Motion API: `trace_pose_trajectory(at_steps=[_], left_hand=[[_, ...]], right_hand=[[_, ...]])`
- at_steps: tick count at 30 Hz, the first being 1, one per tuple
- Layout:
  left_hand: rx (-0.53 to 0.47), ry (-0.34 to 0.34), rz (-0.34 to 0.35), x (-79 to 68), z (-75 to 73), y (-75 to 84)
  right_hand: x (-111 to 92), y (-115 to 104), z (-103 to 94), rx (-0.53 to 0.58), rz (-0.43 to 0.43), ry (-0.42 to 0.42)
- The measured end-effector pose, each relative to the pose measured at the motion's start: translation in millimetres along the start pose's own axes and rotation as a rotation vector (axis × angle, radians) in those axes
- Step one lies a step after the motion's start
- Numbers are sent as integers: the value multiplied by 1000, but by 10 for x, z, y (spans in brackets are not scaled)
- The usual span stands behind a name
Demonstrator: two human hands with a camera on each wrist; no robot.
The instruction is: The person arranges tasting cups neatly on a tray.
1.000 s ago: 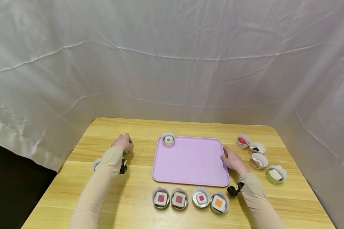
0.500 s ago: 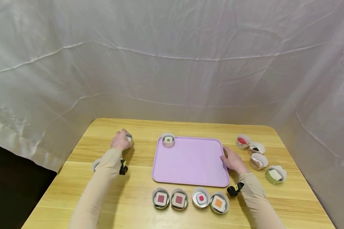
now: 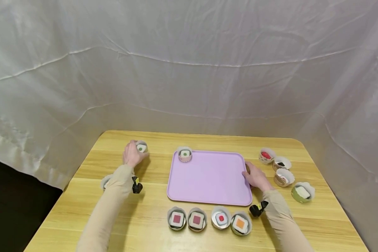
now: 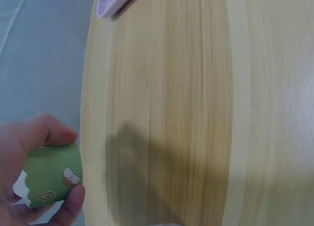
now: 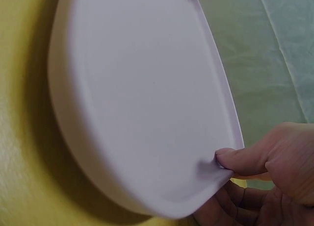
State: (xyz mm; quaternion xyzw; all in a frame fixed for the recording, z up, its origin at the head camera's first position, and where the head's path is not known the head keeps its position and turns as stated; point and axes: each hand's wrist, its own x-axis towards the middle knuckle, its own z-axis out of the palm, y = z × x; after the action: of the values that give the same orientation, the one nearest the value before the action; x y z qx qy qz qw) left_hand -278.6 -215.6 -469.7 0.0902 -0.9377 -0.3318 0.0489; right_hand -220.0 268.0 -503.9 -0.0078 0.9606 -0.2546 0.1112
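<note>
My left hand grips a green paper baking cup between thumb and fingers, over the far left of the table. Inside that cup a white square sushi piece with a green centre shows. My right hand pinches the right edge of a lilac tray, thumb over the rim and fingers beneath, as the right wrist view shows. At the tray's far left corner stands a pink paper cup holding a similar green-centred piece.
Near the front stand cups with sushi pieces: two dark-red-centred, one red-centred, one orange-centred. Several more cups are grouped on the right. Another cup is partly hidden behind the left sleeve. A pale curtain surrounds the table.
My left hand has moved a little away from me with the green cup, which has come into fuller view and shows its contents. My right hand and the tray have stayed in place.
</note>
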Motion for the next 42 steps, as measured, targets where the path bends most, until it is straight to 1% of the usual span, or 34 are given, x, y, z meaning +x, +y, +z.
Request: trace_pose_trajectory(at_steps=[4, 7, 13, 20, 32, 42], left_hand=[[-53, 26, 53, -1, 45, 47], [-80, 31, 95, -8, 67, 99], [-137, 8, 129, -35, 108, 214], [-153, 3, 184, -52, 161, 328], [-173, -17, 218, -75, 317, 525], [-201, -71, 262, -122, 446, 699]], right_hand=[[-10, -5, -5, 0, 2, 1], [-16, -11, -11, 0, 6, 0], [-17, -14, -15, -7, 6, 1], [-22, -5, -14, -6, -1, 6], [-11, 2, -2, 10, 11, -2], [0, 10, 25, 20, 11, 2]])
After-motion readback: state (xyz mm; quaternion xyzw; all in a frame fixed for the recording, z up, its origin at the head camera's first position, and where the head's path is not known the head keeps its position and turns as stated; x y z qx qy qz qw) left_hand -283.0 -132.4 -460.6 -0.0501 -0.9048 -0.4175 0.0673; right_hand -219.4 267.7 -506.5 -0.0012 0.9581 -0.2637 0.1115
